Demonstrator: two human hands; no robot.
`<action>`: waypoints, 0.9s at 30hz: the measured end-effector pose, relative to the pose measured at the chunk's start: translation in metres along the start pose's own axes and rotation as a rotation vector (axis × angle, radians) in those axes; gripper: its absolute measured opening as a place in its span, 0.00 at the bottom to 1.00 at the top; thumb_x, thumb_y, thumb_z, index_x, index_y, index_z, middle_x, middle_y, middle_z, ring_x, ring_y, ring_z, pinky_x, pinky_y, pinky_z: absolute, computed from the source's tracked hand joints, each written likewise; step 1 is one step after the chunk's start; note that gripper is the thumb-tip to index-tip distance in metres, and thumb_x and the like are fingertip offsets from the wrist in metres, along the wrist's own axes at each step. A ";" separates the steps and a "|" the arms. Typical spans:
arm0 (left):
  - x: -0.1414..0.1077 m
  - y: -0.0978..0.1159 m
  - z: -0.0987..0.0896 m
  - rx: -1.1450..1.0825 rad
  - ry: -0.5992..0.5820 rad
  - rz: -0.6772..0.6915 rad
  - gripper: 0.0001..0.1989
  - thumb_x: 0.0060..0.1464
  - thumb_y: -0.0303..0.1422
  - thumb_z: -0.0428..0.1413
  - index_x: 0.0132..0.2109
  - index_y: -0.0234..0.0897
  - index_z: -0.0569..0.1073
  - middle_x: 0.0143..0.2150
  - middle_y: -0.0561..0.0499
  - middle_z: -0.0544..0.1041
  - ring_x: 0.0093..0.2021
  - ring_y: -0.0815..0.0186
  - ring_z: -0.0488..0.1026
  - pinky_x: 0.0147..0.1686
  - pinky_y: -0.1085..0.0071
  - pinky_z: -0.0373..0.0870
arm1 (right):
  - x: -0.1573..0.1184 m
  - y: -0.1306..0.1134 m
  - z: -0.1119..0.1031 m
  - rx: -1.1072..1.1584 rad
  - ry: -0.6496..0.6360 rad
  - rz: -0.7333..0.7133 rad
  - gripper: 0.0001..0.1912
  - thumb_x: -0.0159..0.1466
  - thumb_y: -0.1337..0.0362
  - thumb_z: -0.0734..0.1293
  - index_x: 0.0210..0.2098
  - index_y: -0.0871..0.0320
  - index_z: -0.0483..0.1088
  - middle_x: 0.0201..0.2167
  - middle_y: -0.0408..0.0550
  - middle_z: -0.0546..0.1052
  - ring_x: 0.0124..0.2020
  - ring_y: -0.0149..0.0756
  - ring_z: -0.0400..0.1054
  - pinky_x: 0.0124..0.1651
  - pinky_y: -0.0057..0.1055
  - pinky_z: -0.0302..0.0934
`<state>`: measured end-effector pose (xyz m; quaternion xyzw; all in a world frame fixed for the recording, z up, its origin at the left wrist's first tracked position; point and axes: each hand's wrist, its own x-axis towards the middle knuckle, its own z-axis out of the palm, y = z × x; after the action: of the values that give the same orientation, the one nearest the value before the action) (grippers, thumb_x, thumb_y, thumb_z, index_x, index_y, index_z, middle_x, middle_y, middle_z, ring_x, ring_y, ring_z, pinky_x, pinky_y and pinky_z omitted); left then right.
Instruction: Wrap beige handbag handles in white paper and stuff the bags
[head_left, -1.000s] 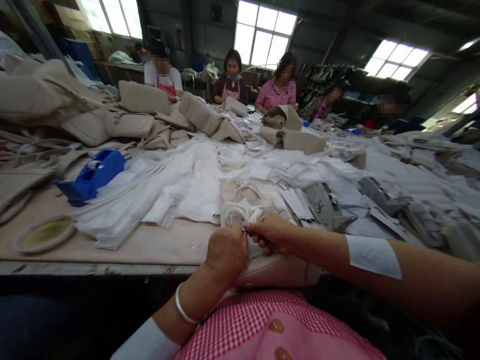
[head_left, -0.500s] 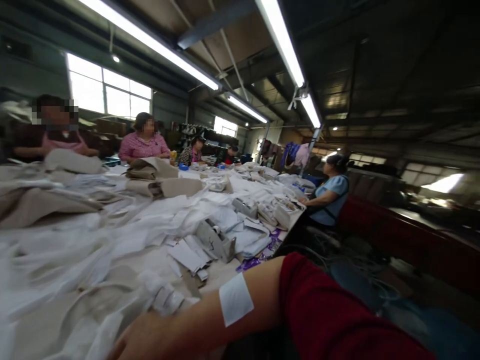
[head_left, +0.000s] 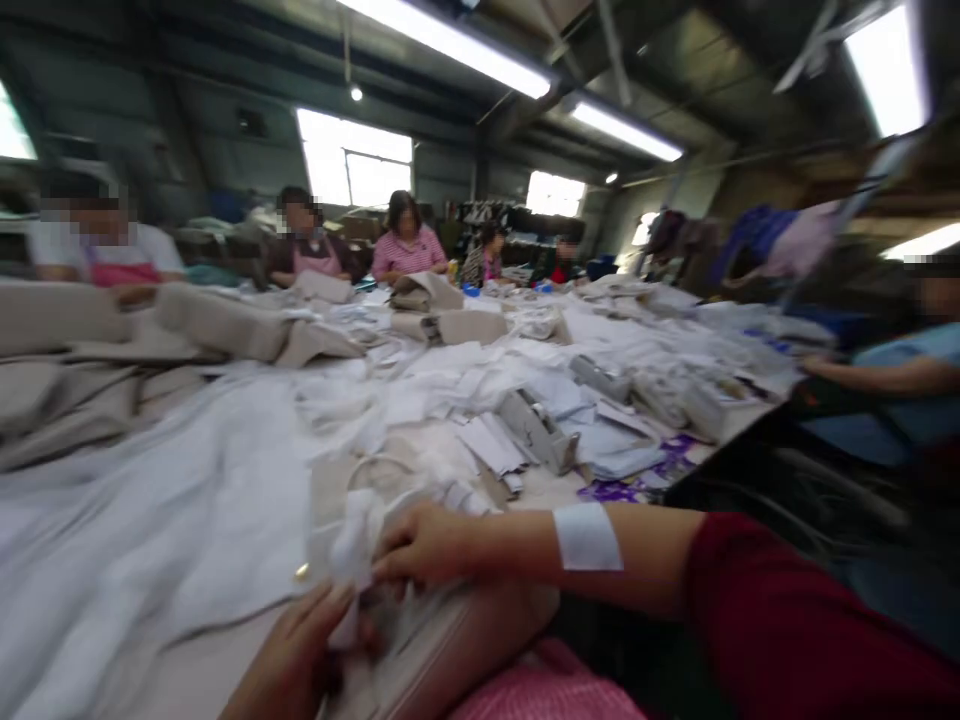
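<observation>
My right hand [head_left: 424, 545] reaches in from the right, its fingers bent and pinched on a thin white wrapping sheet [head_left: 351, 540]. A white square patch [head_left: 589, 537] sticks to that forearm. Just below and to the left, my left hand [head_left: 300, 635] has its fingers closed on the lower part of the same sheet; some fingertips are hidden. Under both hands lies a smooth beige piece [head_left: 472, 635] with a seam, blurred, perhaps a bag. Behind them a beige loop like a bag handle [head_left: 382, 462] shows. A small gold-coloured spot [head_left: 301, 572] is near my left hand.
White sheets [head_left: 225, 500] cover much of the table. Beige pieces [head_left: 217, 320] are heaped at the left. A grey tape dispenser [head_left: 536, 430], white paper slips [head_left: 491, 443] and purple material [head_left: 675, 455] lie toward the right edge. Several co-workers [head_left: 409, 245] are around the table.
The view has swung left. My right hand has drawn back and now pinches the white wrapping sheet. My left hand has come into view, closed on it too.
</observation>
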<state>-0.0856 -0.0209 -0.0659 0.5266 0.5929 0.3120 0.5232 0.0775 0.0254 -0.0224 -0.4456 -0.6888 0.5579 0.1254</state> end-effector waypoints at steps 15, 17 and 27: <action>-0.031 0.021 0.005 0.642 0.446 0.182 0.13 0.48 0.42 0.59 0.29 0.35 0.75 0.34 0.45 0.72 0.38 0.57 0.70 0.42 0.60 0.68 | -0.043 0.056 -0.072 -0.503 0.535 -0.065 0.27 0.58 0.56 0.68 0.53 0.63 0.68 0.46 0.58 0.75 0.44 0.44 0.70 0.47 0.36 0.61; -0.030 0.024 0.004 0.438 0.379 0.084 0.13 0.49 0.41 0.58 0.33 0.34 0.74 0.31 0.46 0.73 0.34 0.59 0.72 0.38 0.62 0.69 | -0.042 0.060 -0.074 -0.440 0.431 0.010 0.29 0.56 0.55 0.69 0.54 0.61 0.68 0.40 0.54 0.78 0.38 0.42 0.71 0.40 0.34 0.61; -0.022 0.007 -0.010 0.189 0.136 -0.021 0.20 0.58 0.48 0.50 0.33 0.36 0.74 0.31 0.47 0.76 0.35 0.59 0.73 0.39 0.62 0.70 | -0.029 0.070 -0.093 0.013 -0.009 0.098 0.17 0.59 0.54 0.62 0.36 0.61 0.73 0.29 0.50 0.76 0.25 0.35 0.66 0.27 0.29 0.56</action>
<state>-0.0953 -0.0385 -0.0500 0.5451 0.6592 0.2843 0.4330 0.1896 0.0629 -0.0429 -0.4755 -0.6631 0.5697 0.0978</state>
